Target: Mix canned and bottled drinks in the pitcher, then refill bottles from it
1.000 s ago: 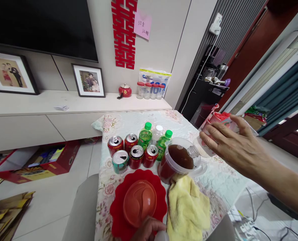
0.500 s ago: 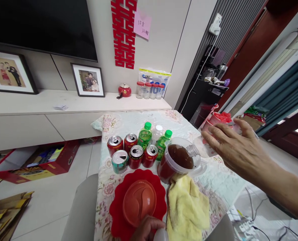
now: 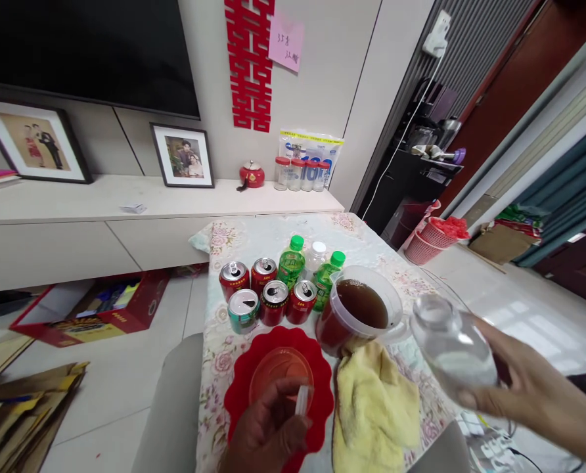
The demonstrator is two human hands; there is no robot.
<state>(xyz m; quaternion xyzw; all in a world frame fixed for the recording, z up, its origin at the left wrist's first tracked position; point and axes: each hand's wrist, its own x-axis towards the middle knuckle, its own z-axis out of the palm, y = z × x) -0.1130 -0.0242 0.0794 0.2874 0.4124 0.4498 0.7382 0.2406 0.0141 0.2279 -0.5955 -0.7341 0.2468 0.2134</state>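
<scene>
Two bare hands worked over the bench [image 3: 421, 289], which was covered with a floral quilted cloth. The right hand [image 3: 514, 387] had its grip closed around a clear plastic bottle [image 3: 450, 351], uncapped, tilted with its open neck pointing up and toward the jug [image 3: 357, 315]; the bottle hung just to the right of the jug, apart from it. The left hand [image 3: 268, 433] pinched a small clear cap [image 3: 301, 401] between thumb and fingers, above the red scalloped plate [image 3: 317, 355]. A red translucent lid [image 3: 278, 374] lay on that plate. The jug was clear plastic with a handle and held dark brown liquid. A yellow terry cloth [image 3: 376, 407] lay crumpled just in front of the jug. Five opened cans [image 3: 266, 295], four red and one teal, stood in two rows left of the jug; their print was too small to read. Two green bottles with green caps [image 3: 293, 263] stood behind them. A pink note [image 3: 286, 43] on the wall carried "35" and handwriting that could not be read.
</scene>
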